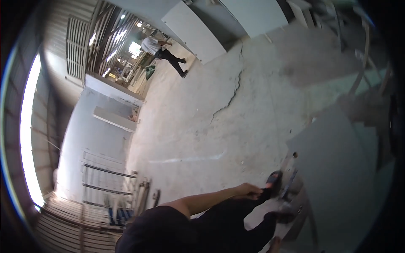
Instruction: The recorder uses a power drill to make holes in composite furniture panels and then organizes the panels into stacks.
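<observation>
Grey panel (341, 181): lies in lower right of frame, to the right of both hands. Left hand (248, 191), lower centre: hangs over a dark trouser leg (225, 213), apart from the panel; fingers loosely curled, looks released. Right hand (275, 244), bottom edge right of centre: shows only as a blurred sliver, nearer to the panel's left edge; can't tell if gripping or touching.

Long axis: seems to run steeply from upper left down toward lower right, passing out near the bottom rim. Points one corner left, toward mid-frame; slants the top edge up and right from there.

Looks flat, matte, plain, bent a little by the lens; dims toward the right rim. Shows a dark round spot (295, 155) at left corner; can't tell hole from fitting.
</observation>
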The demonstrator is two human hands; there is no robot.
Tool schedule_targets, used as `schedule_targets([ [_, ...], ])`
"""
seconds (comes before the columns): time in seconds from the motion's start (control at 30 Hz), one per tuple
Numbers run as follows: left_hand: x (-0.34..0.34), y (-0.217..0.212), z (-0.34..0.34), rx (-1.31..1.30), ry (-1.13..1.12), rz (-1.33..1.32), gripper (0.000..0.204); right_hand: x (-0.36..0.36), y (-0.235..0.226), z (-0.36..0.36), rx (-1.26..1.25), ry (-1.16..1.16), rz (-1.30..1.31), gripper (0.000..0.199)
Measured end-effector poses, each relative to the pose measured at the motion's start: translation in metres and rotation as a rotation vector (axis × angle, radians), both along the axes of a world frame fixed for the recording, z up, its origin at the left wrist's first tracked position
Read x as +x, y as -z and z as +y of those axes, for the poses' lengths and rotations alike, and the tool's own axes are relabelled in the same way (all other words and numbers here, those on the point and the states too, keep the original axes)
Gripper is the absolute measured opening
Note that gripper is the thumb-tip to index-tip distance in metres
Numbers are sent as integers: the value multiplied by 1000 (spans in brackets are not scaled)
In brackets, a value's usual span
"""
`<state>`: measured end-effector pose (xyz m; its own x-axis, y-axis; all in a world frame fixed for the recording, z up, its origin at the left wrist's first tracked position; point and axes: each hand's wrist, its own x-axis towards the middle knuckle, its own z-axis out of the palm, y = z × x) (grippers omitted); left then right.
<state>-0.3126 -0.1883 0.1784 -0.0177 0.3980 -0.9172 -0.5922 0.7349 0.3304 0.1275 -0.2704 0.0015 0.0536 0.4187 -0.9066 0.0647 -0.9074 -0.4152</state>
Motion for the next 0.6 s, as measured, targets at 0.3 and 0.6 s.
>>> schedule_targets([
  [0.3,41,-115,-85,466,530,221,34,-39,-227,53,215,-288,48,38],
  [0.6,3,-160,-122,709,597,397,27,-117,-339,-51,399,-228,-33,15],
])
